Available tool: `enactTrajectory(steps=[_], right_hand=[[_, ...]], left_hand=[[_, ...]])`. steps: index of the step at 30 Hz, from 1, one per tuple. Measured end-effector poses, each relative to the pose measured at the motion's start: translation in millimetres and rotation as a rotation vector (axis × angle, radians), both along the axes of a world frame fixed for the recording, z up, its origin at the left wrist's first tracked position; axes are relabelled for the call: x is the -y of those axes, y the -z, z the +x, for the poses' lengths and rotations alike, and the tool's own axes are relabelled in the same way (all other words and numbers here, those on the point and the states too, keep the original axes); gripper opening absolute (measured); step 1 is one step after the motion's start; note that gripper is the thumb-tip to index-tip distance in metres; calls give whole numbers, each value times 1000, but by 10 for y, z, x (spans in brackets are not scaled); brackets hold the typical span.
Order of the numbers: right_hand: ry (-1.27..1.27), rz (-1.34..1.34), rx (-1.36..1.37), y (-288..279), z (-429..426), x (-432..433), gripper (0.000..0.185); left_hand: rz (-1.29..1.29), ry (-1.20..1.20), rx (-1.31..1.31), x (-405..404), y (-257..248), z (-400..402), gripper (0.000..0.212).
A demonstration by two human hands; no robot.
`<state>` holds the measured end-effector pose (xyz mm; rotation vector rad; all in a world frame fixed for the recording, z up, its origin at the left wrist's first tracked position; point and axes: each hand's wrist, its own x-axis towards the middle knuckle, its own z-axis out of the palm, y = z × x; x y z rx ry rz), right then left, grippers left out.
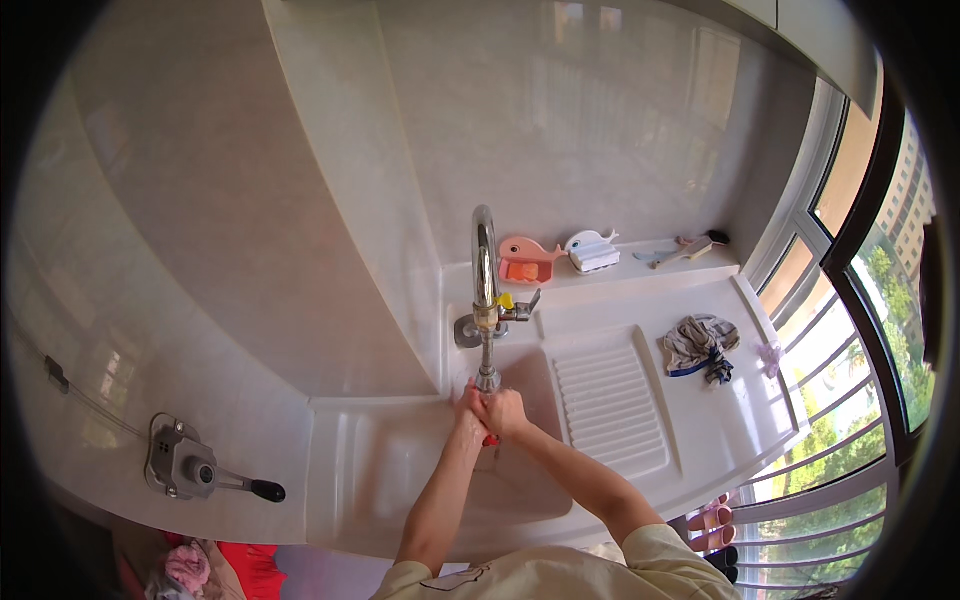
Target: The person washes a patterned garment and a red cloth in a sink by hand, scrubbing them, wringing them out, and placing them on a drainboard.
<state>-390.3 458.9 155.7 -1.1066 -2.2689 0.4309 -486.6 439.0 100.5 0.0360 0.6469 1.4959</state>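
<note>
Both hands are together over the basin of a white laundry sink (pixel 525 480), just under the spout of a chrome faucet (pixel 486 255). My left hand (pixel 471 411) is pressed against my right hand (pixel 504 411), and the skin looks wet. A small red thing (pixel 490 441) shows below the hands; whether a hand holds it cannot be told. The fingers are largely hidden by the hands themselves. A yellow piece (pixel 505 301) sits on the faucet beside its lever (pixel 533 301).
Right of the basin lies a ribbed washboard (pixel 611 401), then a crumpled grey cloth (pixel 700 346). On the back ledge stand a pink whale soap dish (pixel 527 261), a white whale dish (pixel 592 253) and brushes (pixel 694 250). A lever device (pixel 196 466) is on the left wall.
</note>
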Motion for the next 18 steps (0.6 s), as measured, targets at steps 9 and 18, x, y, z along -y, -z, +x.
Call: enactTrajectory(steps=[9, 18], right_hand=[[89, -132, -168, 181, 107, -136, 30], [128, -150, -359, -196, -38, -48, 28]], left_hand=[[-149, -58, -139, 35, -62, 91, 28], [-149, -147, -287, 155, -324, 167, 28]])
